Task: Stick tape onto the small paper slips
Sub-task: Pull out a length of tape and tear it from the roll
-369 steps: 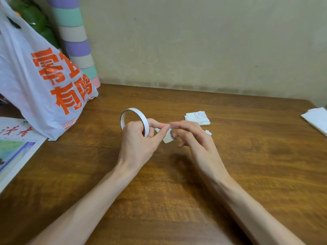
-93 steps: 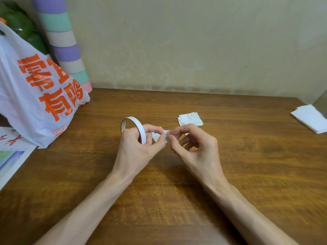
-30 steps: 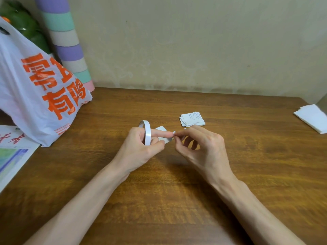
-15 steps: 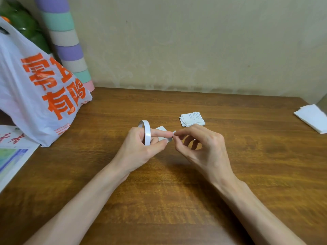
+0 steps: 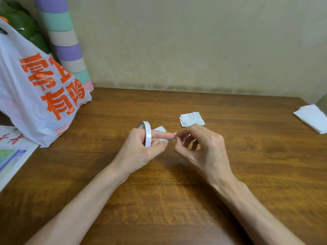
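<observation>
Brown wood-grain table [image 5: 159,206] fills the near field, and two bare forearms reach across it from the near edge. The hands meet above mid-table.

The left hand [image 5: 139,151] has its index finger passed through a white tape roll [image 5: 148,133], which stands nearly edge-on to the camera. Index finger and thumb of this hand pinch a paper slip [image 5: 160,129]. The finger lies across the slip and covers most of it, so only a corner behind the finger and an edge below it show.

The right hand [image 5: 203,151] pinches a small white tape end [image 5: 175,133] between thumb and index finger, right at the left index fingertip and the slip's right edge. Its other fingers are loosely curled.

Just beyond the right hand a stack of slips [image 5: 192,119] lies flat, untouched.

- Left edge: printed sheet [image 5: 10,156], partly under a white plastic bag [image 5: 35,96] with orange characters.
- Far right: white folded paper [image 5: 313,118].
- Far left: striped column [image 5: 65,50] and green item [image 5: 23,23], behind the bag and against the wall [image 5: 194,41].
</observation>
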The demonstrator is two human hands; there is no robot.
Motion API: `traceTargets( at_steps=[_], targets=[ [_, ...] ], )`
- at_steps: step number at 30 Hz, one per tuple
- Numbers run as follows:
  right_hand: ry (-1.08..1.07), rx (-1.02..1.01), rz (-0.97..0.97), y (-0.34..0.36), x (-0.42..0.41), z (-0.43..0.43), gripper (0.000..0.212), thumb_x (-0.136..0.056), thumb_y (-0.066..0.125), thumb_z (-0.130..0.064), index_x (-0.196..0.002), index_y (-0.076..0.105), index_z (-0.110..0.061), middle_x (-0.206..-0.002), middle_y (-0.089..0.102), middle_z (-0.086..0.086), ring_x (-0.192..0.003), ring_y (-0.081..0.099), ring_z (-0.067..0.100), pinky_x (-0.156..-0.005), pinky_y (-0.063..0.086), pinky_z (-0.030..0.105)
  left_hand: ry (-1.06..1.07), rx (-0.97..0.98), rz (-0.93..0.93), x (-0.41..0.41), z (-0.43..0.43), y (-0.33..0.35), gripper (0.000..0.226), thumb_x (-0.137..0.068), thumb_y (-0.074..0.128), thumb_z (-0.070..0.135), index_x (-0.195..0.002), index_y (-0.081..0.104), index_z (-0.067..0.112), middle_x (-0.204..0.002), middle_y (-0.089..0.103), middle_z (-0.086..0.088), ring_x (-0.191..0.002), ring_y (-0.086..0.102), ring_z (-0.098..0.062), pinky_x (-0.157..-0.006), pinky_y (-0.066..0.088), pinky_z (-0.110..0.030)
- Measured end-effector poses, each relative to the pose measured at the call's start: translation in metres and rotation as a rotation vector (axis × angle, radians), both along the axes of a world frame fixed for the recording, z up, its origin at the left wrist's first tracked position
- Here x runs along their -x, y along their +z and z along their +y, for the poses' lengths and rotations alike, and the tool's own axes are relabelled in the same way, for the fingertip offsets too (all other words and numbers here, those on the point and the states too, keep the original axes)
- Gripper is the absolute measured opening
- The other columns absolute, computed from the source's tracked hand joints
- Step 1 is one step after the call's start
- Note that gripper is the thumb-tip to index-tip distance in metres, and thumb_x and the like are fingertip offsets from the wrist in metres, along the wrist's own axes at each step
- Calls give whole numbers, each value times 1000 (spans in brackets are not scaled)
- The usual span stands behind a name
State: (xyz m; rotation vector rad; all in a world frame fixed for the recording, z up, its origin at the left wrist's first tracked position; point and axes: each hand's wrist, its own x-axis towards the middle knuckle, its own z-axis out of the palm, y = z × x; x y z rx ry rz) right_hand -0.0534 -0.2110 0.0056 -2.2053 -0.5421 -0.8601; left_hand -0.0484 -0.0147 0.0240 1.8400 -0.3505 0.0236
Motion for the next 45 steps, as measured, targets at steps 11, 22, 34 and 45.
traceTargets(
  at_steps=[11, 22, 34, 45],
  targets=[
    [76, -139, 110, 3, 3, 2, 10, -88, 79, -10, -87, 72, -18, -84, 71, -13, -67, 66, 13, -59, 53, 29, 114, 65, 14, 1, -4, 0, 5, -93, 78, 14, -90, 80, 11, -56, 30, -6, -50, 32, -13, -81, 48, -5],
    [95, -145, 91, 3, 5, 6, 8, -87, 77, -10, -90, 73, -17, -86, 71, -9, -65, 66, 12, -57, 51, 25, 149, 11, 47, 2, -4, 2, 3, -93, 77, 13, -94, 79, 15, -55, 33, -5, -47, 47, 0, -82, 46, -23],
    [69, -35, 49, -3, 1, 1, 4, -92, 77, -20, -96, 76, -20, -89, 69, -11, -70, 65, 7, -59, 55, 35, 113, 2, 39, 2, -3, 3, 17, -97, 68, 4, -97, 81, 15, -59, 31, -12, -66, 25, 10, -78, 44, -21],
    [-15, 17, 1, -6, -2, 0, 8, -94, 74, -27, -94, 79, -21, -85, 69, -11, -67, 61, 3, -54, 54, 40, 70, -23, 1, 0, -2, -1, 32, -95, 65, -1, -92, 84, 25, -54, 28, -6, -57, 30, -27, -92, 52, -14]
  ],
)
